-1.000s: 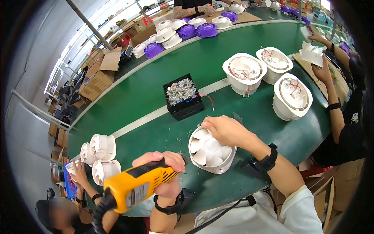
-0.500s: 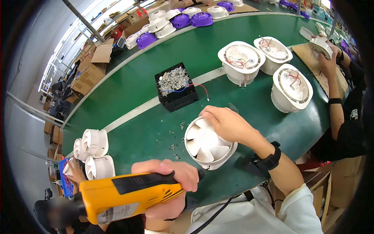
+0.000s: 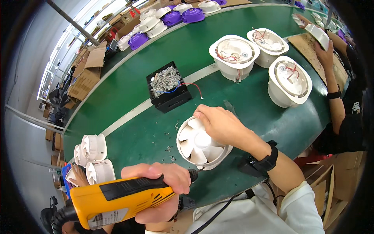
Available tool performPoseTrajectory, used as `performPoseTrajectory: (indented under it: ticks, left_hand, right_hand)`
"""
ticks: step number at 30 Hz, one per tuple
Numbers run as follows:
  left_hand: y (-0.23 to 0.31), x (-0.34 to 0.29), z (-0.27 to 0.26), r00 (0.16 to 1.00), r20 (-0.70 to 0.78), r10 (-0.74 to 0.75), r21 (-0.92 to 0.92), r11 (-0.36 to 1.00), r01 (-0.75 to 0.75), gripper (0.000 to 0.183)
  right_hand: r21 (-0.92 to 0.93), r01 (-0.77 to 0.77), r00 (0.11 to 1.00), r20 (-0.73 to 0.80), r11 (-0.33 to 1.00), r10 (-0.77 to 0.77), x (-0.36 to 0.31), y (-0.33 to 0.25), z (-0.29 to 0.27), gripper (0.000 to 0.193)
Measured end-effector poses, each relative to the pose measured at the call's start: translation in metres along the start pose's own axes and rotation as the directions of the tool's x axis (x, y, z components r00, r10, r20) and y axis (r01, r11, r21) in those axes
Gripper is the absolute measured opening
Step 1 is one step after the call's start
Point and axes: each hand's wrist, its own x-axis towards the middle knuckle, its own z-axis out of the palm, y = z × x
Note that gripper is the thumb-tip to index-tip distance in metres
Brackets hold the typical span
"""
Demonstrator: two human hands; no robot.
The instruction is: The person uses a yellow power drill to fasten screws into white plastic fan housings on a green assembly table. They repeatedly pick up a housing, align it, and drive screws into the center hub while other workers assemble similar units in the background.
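My left hand is wrapped around a yellow-and-black electric screwdriver with a black chuck. Its thin bit reaches the near edge of a round white fan housing; whether it sits on a screw is too small to tell. Inside the housing are white fan blades around a bright hub. With fingers curled over its far rim, my right hand grips the housing on the green table. Loose screws lie to the housing's left. Beyond them, a black box is heaped with screws, a red and blue wire across it.
Three white housings with red wires stand at the far right. Several white fan units stand at the left, by a co-worker's hand. Another co-worker's hand holds a white part. White and purple covers line the far edge.
The whole view has shifted slightly, moving things left in the picture. My hands keep their holds on screwdriver and housing. The co-worker on the right has tilted the white part.
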Motion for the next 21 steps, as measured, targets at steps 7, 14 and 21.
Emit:
performPoseTrajectory:
  ticks: [7, 14, 21]
  left_hand:
    - [0.000, 0.002, 0.001, 0.998, -0.019, 0.067, 0.034, 0.997, -0.066, 0.072]
    - [-0.001, 0.007, 0.005, 0.999, 0.024, 0.044, 0.049, 0.998, -0.045, 0.067]
    - [-0.001, 0.011, 0.013, 0.991, 0.032, -0.133, 0.003, 0.991, 0.133, 0.059]
  right_hand:
    - [0.005, -0.002, 1.000, 0.018, 1.000, 0.002, 0.001, -0.003, 0.000, 0.026]
    - [0.008, -0.007, 1.000, -0.006, 1.000, 0.008, -0.001, -0.002, 0.000, 0.026]
    - [0.022, 0.007, 1.000, -0.003, 1.000, -0.007, -0.005, -0.006, -0.001, 0.024]
